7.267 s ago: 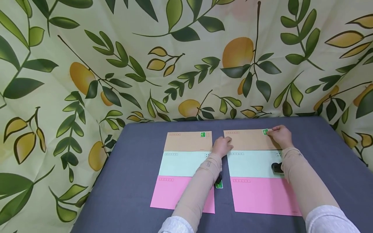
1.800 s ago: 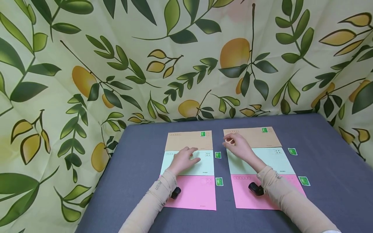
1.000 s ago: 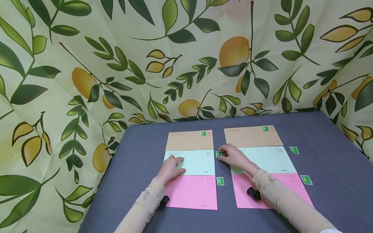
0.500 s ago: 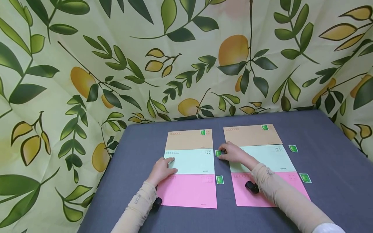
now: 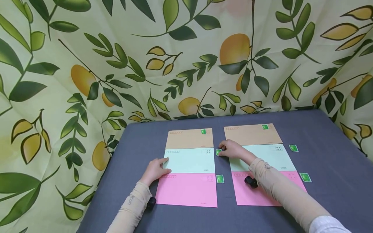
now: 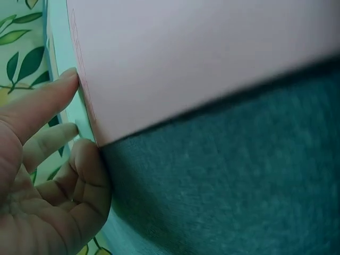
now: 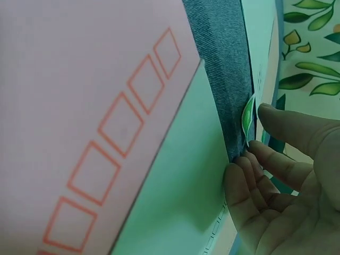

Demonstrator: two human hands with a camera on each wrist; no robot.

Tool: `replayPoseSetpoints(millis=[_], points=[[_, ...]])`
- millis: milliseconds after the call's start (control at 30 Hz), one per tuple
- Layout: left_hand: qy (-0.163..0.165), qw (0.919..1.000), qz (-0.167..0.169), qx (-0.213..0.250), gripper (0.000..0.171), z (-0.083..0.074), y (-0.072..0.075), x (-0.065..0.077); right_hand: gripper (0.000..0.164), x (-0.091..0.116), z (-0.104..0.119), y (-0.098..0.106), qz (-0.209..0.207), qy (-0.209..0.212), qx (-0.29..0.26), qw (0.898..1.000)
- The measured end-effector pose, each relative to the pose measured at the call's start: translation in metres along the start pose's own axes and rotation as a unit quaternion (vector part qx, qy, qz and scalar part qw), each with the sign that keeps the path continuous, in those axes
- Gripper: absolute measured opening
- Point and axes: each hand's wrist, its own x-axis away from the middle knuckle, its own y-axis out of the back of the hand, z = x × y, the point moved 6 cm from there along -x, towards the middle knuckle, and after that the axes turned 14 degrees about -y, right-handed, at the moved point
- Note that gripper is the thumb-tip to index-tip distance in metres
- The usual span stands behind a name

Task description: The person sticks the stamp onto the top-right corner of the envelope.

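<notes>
Your left hand [image 5: 153, 171] rests loosely at the left edge of the left mint envelope [image 5: 189, 163], beyond the pink envelope [image 5: 186, 191], and it grasps nothing. Your right hand [image 5: 234, 151] has its thumb and fingers at a green stamp [image 5: 218, 152], which is between the two columns of envelopes, just beside the left mint envelope. I cannot tell if you pinch this stamp. A second stamp [image 5: 220, 179] lies nearer to you, beside the pink envelope.

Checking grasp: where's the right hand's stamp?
Head view, right of centre: the green stamp is at the right hand, between left mint envelope and right mint envelope.
</notes>
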Motion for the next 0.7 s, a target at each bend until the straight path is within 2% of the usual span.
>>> replayPoseSetpoints(millis=[267, 700], points=[[-0.008, 0.9993, -0.012, 0.033, 0.055, 0.0032, 0.0030, 0.0003, 0.021, -0.0018, 0.0003, -0.0007, -0.014, -0.003, 0.004, 1.000], [-0.004, 0.9991, -0.014, 0.041, 0.055, 0.0063, 0.0017, 0.0012, 0.012, -0.0003, 0.0026, 0.0026, -0.039, -0.010, -0.007, 0.999]])
